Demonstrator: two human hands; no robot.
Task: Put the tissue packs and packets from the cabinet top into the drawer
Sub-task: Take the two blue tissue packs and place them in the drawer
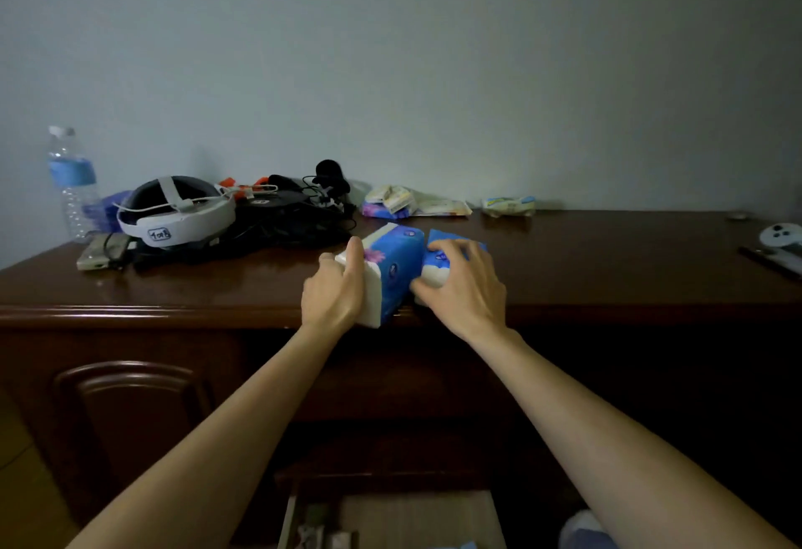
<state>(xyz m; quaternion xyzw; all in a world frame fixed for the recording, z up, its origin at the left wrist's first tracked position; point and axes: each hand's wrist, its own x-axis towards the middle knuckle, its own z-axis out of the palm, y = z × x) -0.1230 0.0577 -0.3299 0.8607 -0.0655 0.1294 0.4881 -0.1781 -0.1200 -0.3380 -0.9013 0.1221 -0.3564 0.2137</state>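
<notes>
1. At bottom of frame: drawer (416, 518) is pulled open under the arms. Some small items sit in its left part; too dark to identify. A blue scrap shows at its lower edge, can't tell if that's a pack already stowed.
2. At the front edge of the surface (173, 288): left hand (334, 292) is clamped on a blue tissue pack (386, 270), fingers curled round its near white end. That pack is tilted and overhangs the edge.
3. Right beside it: right hand (466, 283) grips a second blue pack (451, 260), fingers curled over the top. The two packs touch.
4. Further back by the wall: loose packets (412, 201) in a pile, plus one separate small packet (507, 205) to the right. Untouched.
5. Left side, not task items: headset (178, 214), black cables (299, 218), water bottle (71, 184).
6. Status estimate: early. Both packs gripped, neither in the drawer yet. Rear packets need at least one more trip.
</notes>
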